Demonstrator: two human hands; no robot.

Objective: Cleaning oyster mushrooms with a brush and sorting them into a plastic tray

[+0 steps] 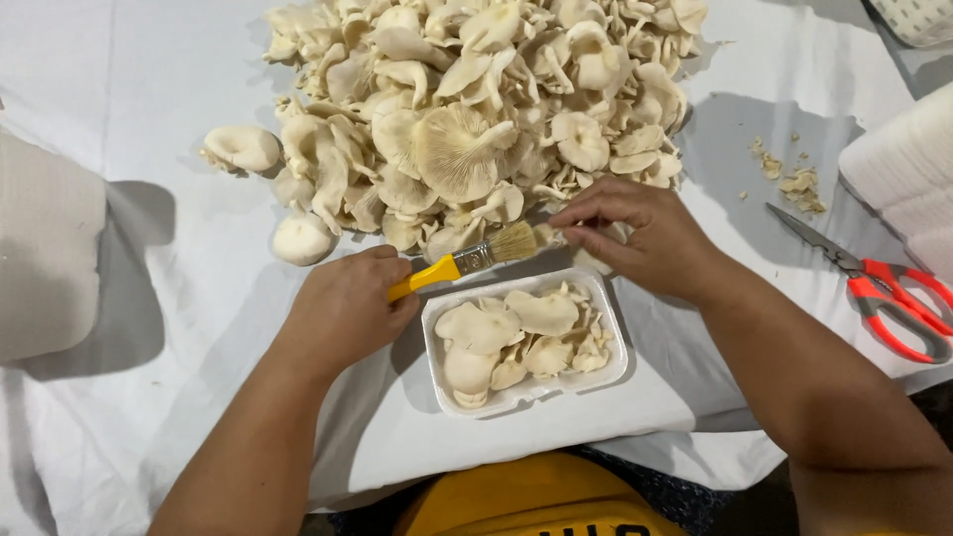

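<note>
Left hand (342,308) clenched on yellow brush (467,261), right hand (635,238) pinching a mushroom (548,235) above white tray (608,298) near the table's (149,119) front edge; fragile cap likely to tear under hard brushing.

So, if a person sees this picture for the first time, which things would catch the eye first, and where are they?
First, the big heap of pale oyster mushrooms filling the top centre of the white cloth. Next, just below it, the left hand holds a yellow-handled brush against a mushroom pinched by the right hand, above a white foam tray of mushrooms. At the right edge lie red-handled scissors.
</note>
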